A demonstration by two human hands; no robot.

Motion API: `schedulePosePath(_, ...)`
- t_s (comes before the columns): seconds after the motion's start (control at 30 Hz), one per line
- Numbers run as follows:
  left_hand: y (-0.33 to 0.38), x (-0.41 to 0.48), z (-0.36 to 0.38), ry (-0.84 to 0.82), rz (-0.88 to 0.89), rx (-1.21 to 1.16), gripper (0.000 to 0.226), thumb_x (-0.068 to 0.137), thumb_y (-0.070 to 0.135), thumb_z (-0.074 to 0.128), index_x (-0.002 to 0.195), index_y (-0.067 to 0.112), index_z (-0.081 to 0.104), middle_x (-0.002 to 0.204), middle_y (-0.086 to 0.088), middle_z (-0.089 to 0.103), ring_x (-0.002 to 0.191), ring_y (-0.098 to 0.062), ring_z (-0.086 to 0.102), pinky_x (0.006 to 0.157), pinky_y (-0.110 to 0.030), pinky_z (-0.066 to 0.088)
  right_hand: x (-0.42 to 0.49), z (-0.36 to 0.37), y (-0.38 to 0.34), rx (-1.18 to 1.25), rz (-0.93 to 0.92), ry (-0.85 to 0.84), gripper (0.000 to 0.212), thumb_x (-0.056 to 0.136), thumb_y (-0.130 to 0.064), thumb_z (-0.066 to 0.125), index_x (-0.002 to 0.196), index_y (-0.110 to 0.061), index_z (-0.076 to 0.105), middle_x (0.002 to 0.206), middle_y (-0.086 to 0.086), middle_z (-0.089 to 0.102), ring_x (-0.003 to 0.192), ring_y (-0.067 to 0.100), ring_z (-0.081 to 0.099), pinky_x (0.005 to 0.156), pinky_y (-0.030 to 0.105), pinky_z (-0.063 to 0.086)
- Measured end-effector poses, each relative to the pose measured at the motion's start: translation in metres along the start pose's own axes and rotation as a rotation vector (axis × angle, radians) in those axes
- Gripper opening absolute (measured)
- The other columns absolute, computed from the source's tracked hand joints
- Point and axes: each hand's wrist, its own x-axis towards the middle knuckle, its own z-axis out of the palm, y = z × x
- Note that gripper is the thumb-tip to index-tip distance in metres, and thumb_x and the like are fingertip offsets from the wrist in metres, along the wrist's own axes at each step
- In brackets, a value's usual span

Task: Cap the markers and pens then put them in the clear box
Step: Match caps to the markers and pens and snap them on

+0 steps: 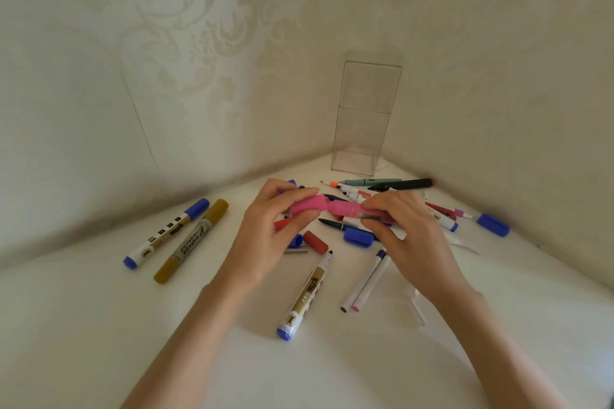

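One white table (pixel 99 325) in a wallpapered corner, tall clear box (pixel 363 116) upright at its far end, heap of pens and markers (pixel 398 185) just in front of the box. Left hand (pixel 265 236) pinches a pink cap (pixel 307 204) between thumb and curled fingers, right hand (pixel 408 236) grips the pink marker (pixel 349 209) barrel, cap meeting the marker's end, seated or not cannot tell. Blue-capped marker (pixel 166 232) and gold marker (pixel 191 241) lie side by side at left, with a loose red cap (pixel 315 242) and blue cap (pixel 357 237) below the hands.
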Motion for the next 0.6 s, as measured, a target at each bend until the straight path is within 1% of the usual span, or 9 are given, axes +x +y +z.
schedulePosePath(0.1, 0.003, -0.001, 0.001, -0.065, -0.116, -0.159, 0.029, 0.078, 0.036, 0.059, 0.107, 0.032, 0.061, 0.095, 0.016, 0.059, 0.083, 0.000, 0.056, 0.073, -0.010, 0.042, -0.001, -0.003, 0.000, 0.029, -0.017, -0.058, 0.023, 0.085, -0.011, 0.064, 0.106, -0.016, 0.065, 0.100, -0.014, 0.057, 0.095, -0.002, 0.050, 0.086, 0.006, 0.038)
schedulePosePath(0.17, 0.006, -0.001, 0.001, -0.009, -0.204, -0.315, 0.021, 0.076, 0.036, 0.060, 0.095, 0.026, 0.062, 0.080, 0.013, 0.064, 0.071, -0.003, 0.058, 0.069, -0.015, 0.047, -0.002, -0.004, -0.001, 0.062, -0.046, -0.083, 0.023, 0.087, -0.016, 0.062, 0.110, -0.015, 0.065, 0.099, -0.010, 0.061, 0.093, 0.000, 0.056, 0.082, 0.008, 0.045)
schedulePosePath(0.2, 0.008, -0.001, 0.001, 0.015, -0.224, -0.346, 0.017, 0.078, 0.037, 0.058, 0.087, 0.023, 0.060, 0.070, 0.013, 0.062, 0.064, -0.005, 0.056, 0.066, -0.018, 0.047, -0.002, -0.004, -0.003, 0.074, -0.072, -0.091, 0.024, 0.089, -0.022, 0.059, 0.112, -0.015, 0.064, 0.099, -0.010, 0.062, 0.091, 0.000, 0.059, 0.080, 0.011, 0.047)
schedulePosePath(0.27, 0.008, -0.001, 0.002, 0.019, -0.237, -0.329, 0.026, 0.086, 0.042, 0.050, 0.075, 0.019, 0.055, 0.056, 0.012, 0.051, 0.055, -0.004, 0.047, 0.058, -0.017, 0.042, -0.002, -0.002, -0.008, 0.094, -0.114, -0.108, 0.029, 0.091, -0.031, 0.053, 0.112, -0.015, 0.065, 0.099, -0.013, 0.062, 0.090, -0.001, 0.060, 0.077, 0.013, 0.049)
schedulePosePath(0.3, 0.008, -0.002, 0.003, 0.016, -0.238, -0.317, 0.033, 0.089, 0.043, 0.045, 0.071, 0.016, 0.050, 0.055, 0.011, 0.045, 0.054, -0.004, 0.042, 0.055, -0.017, 0.038, -0.002, -0.001, -0.010, 0.100, -0.125, -0.117, 0.031, 0.091, -0.035, 0.051, 0.112, -0.016, 0.065, 0.098, -0.014, 0.062, 0.088, -0.001, 0.061, 0.075, 0.013, 0.049)
schedulePosePath(0.37, 0.008, -0.004, 0.007, 0.031, -0.247, -0.290, 0.036, 0.092, 0.042, 0.039, 0.067, 0.015, 0.042, 0.058, 0.007, 0.036, 0.055, -0.009, 0.034, 0.053, -0.021, 0.031, -0.005, 0.002, -0.016, 0.096, -0.120, -0.135, 0.034, 0.088, -0.041, 0.054, 0.111, -0.019, 0.064, 0.099, -0.010, 0.065, 0.087, 0.003, 0.061, 0.071, 0.014, 0.050)
schedulePosePath(0.43, 0.008, -0.005, 0.010, 0.047, -0.250, -0.234, 0.035, 0.094, 0.038, 0.037, 0.066, 0.017, 0.040, 0.059, 0.002, 0.033, 0.056, -0.014, 0.031, 0.052, -0.025, 0.028, -0.008, 0.006, -0.018, 0.060, -0.095, -0.151, 0.036, 0.084, -0.041, 0.060, 0.113, -0.021, 0.061, 0.101, -0.006, 0.067, 0.086, 0.004, 0.062, 0.066, 0.012, 0.050)
schedulePosePath(0.5, 0.007, -0.005, 0.012, 0.058, -0.240, -0.162, 0.033, 0.096, 0.031, 0.037, 0.067, 0.016, 0.043, 0.056, 0.002, 0.034, 0.051, -0.009, 0.032, 0.048, -0.019, 0.029, -0.010, 0.010, -0.018, 0.002, -0.107, -0.157, 0.035, 0.082, -0.034, 0.061, 0.114, -0.019, 0.062, 0.100, -0.004, 0.069, 0.082, 0.006, 0.065, 0.063, 0.008, 0.048)
schedulePosePath(0.6, 0.009, -0.007, 0.012, 0.096, -0.206, -0.124, 0.031, 0.098, 0.018, 0.035, 0.069, 0.012, 0.045, 0.054, 0.003, 0.036, 0.048, -0.009, 0.033, 0.045, -0.015, 0.028, -0.012, 0.014, -0.024, 0.058, -0.115, -0.115, 0.036, 0.084, -0.034, 0.056, 0.112, -0.013, 0.065, 0.095, 0.000, 0.071, 0.079, 0.008, 0.064, 0.065, 0.013, 0.051)
